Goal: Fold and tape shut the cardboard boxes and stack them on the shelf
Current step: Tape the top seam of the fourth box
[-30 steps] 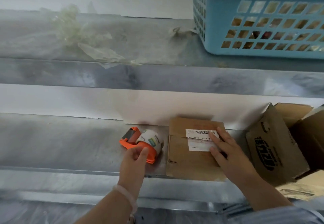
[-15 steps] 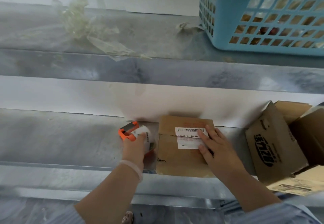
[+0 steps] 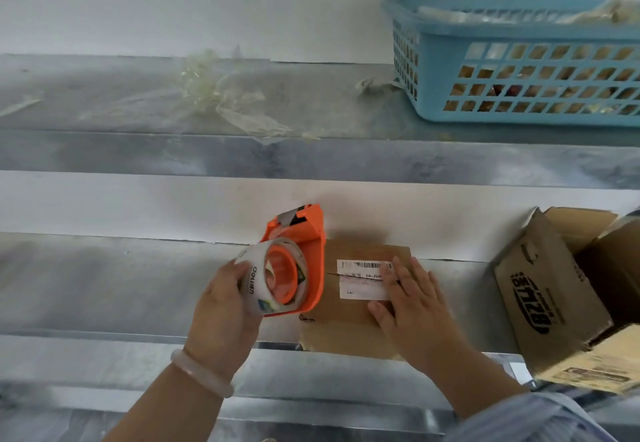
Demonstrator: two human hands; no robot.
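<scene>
We see the small cardboard box [image 3: 346,324] lying on the lower metal shelf [image 3: 104,286], the right hand [image 3: 412,306] pressing it flat-fingered, the left hand [image 3: 221,310] gripping an orange tape dispenser [image 3: 298,258] held just beside it, an open carton [image 3: 547,296] rightward, a blue basket [image 3: 519,61] above.

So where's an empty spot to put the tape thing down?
The lower shelf is bare left of the left hand holding the tape dispenser. The upper shelf has room between the plastic scraps and the blue basket. It's crowded on the right: the right hand on the small box, then only a narrow gap before the big open box.
</scene>
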